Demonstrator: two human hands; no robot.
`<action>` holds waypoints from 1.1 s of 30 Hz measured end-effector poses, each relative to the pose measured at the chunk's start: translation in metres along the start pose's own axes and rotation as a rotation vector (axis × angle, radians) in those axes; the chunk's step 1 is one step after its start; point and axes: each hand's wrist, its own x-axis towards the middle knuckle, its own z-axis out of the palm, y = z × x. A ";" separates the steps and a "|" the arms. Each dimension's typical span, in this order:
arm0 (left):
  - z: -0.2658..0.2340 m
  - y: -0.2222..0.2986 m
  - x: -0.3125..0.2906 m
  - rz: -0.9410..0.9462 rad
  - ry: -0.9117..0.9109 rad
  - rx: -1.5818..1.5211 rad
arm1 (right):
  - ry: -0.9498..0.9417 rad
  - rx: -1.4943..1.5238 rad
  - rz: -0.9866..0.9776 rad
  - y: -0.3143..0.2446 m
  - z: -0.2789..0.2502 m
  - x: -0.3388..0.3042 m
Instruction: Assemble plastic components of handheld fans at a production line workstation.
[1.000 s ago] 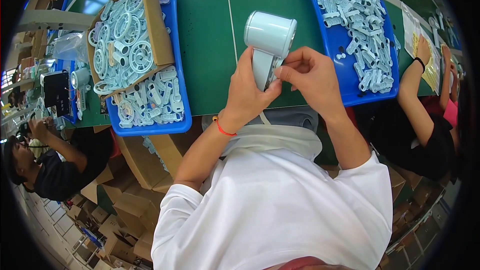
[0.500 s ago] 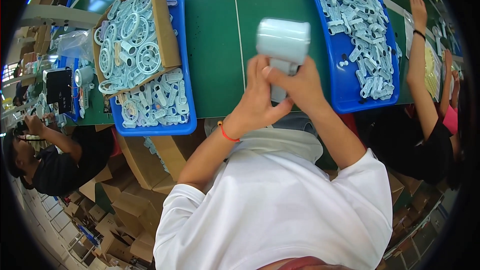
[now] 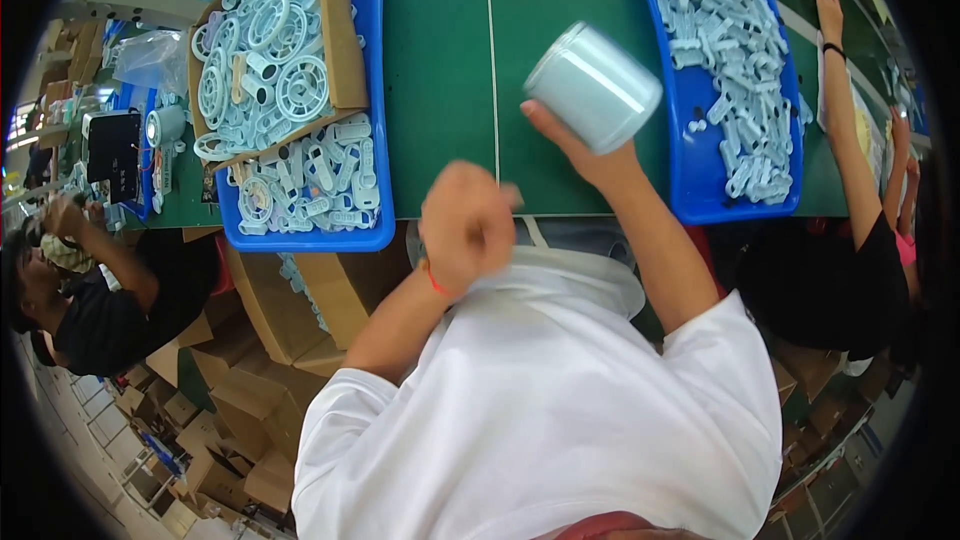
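Note:
My right hand [image 3: 590, 155] is closed on a pale blue cylindrical housing [image 3: 595, 88], tilted over the green table. Its smooth curved side shows; the handle seen on it earlier is hidden now by the hand and the housing itself. Blurred by motion, my left hand [image 3: 468, 225] is apart from the housing, near the table's front edge. Its fingers look curled inward; what they hold, if anything, cannot be made out. A red cord circles my left wrist.
Left stands a blue tray [image 3: 378, 160] of pale blue plastic parts, with a cardboard box [image 3: 345, 30] of ring-shaped parts on it. Another blue tray [image 3: 690, 165] with many small parts lies right. Co-workers sit on both sides; one arm [image 3: 845, 120] reaches along the table at right.
My left hand has let go of the housing and moved left and toward me. My right hand keeps the housing, which has turned and shifted slightly right.

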 end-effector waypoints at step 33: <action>0.005 -0.010 0.041 0.078 -0.552 0.864 | -0.315 -0.527 -0.118 -0.015 -0.017 -0.029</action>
